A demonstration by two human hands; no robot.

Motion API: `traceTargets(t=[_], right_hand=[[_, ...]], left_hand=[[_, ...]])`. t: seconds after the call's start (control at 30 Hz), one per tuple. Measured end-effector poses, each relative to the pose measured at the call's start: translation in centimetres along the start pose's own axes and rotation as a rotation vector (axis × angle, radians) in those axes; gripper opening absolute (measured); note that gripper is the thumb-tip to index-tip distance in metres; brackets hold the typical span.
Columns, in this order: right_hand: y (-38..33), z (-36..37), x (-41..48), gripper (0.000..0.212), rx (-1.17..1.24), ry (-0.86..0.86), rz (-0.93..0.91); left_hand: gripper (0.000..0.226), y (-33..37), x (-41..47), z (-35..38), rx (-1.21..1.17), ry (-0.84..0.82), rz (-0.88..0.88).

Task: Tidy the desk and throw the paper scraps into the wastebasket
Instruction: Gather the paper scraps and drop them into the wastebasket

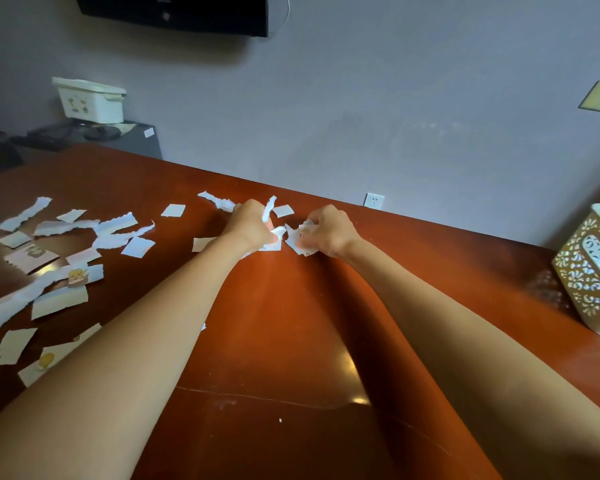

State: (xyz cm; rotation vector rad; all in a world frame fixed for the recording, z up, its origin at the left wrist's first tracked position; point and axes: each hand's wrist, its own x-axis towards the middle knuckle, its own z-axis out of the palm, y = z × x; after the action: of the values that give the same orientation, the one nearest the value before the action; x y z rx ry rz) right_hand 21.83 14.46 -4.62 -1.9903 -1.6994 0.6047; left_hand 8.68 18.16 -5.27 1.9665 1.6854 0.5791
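Both arms reach across the reddish-brown desk (291, 323) toward its far edge. My left hand (252, 223) grips a bunch of white paper scraps (274, 233); one strip sticks up above the fist. My right hand (329, 232) pinches another small bunch of torn scraps (300, 237), one with a little drawing on it. A long torn strip (219, 201) and a small square piece (283, 211) lie just beyond the hands. Several more scraps (59, 258) are scattered over the desk's left part. A white and gold cut-out wastebasket (591, 275) stands at the desk's right edge.
The desk's far edge runs along a grey wall with a white socket (373, 201). A white lidded box (90, 100) sits on a low cabinet at the back left, beside dark devices (49, 135). A black screen (174, 12) hangs on the wall above.
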Motion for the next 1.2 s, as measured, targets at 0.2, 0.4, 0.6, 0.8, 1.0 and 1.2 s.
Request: traceTargets(t=[0.2, 0.4, 0.6, 0.8, 1.0, 1.2], right_hand=[[0.1, -0.1, -1.3, 0.034, 0.036, 0.035, 0.005], [1.6, -1.5, -4.7, 0.021, 0.268, 0.070, 0.104], [3.6, -5.3, -12.1, 0.026, 0.500, 0.249, 0.164], [6.7, -11.9, -24.0, 0.017, 0.663, 0.478, 0.188], [13.8, -17.2, -39.8, 0.015, 0.660, 0.821, 0.332], [21.0, -17.5, -56.9, 0.026, 0.577, 1.127, 0.566]], left_hand=[[0.036, 0.2, -1.2, -0.2, -0.001, -0.043, 0.002], [0.026, 1.8, -5.0, -1.3, -0.327, -0.057, -0.112], [0.011, 7.1, -12.4, -1.9, -0.644, -0.139, -0.039], [0.016, 15.4, -21.9, 0.9, -0.836, -0.262, 0.053], [0.022, 24.1, -34.3, 6.5, -0.953, -0.480, 0.179], [0.032, 30.3, -48.0, 15.2, -0.916, -0.763, 0.346]])
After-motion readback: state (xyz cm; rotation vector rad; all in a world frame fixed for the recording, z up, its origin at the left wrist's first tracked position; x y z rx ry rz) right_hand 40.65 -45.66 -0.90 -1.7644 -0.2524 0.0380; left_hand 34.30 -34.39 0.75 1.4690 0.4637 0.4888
